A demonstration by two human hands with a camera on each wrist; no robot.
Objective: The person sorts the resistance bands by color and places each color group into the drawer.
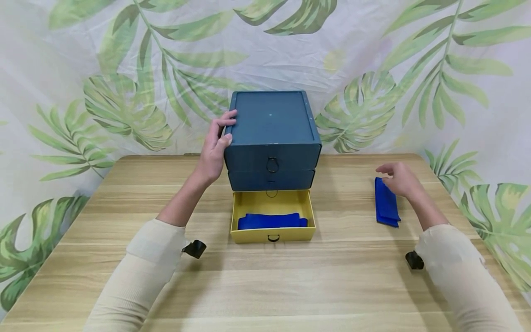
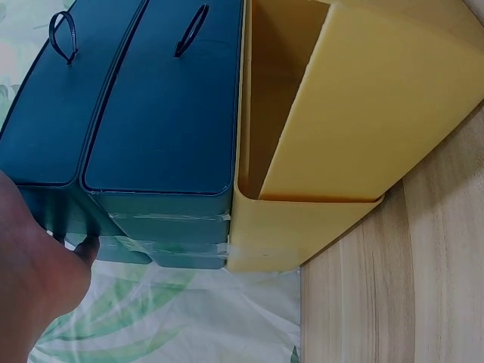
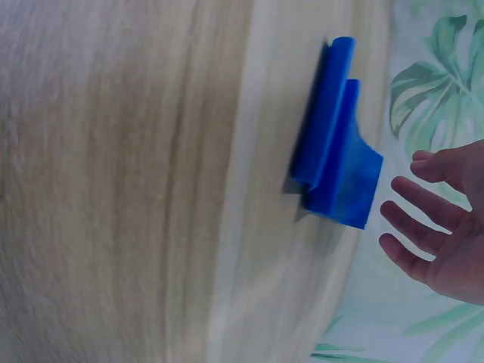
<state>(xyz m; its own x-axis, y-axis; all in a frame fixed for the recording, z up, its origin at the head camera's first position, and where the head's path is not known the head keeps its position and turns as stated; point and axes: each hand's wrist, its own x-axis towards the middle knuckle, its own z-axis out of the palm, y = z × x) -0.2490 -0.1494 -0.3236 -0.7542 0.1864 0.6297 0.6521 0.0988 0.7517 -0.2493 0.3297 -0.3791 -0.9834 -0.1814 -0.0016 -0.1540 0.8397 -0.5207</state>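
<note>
In the head view a stack of dark blue drawers (image 1: 269, 117) stands over a yellow drawer (image 1: 273, 235) that is pulled out. Folded blue cloth (image 1: 271, 221) lies inside the yellow drawer. My left hand (image 1: 215, 152) rests against the left side of the blue stack, fingertips at its top edge; the left wrist view shows the fingers (image 2: 85, 249) partly hidden behind the side. On the right, a second folded blue cloth (image 1: 386, 203) lies on the table. My right hand (image 1: 400, 179) hovers by its far end, and in the right wrist view its fingers are spread, apart from the cloth (image 3: 336, 144).
Black ring pulls (image 1: 272, 164) hang on the drawer fronts. The wooden table (image 1: 290, 286) ends at the back against a leaf-patterned curtain (image 1: 199, 60). A black wrist device (image 1: 195, 249) sits beside the left sleeve, another (image 1: 415, 260) beside the right.
</note>
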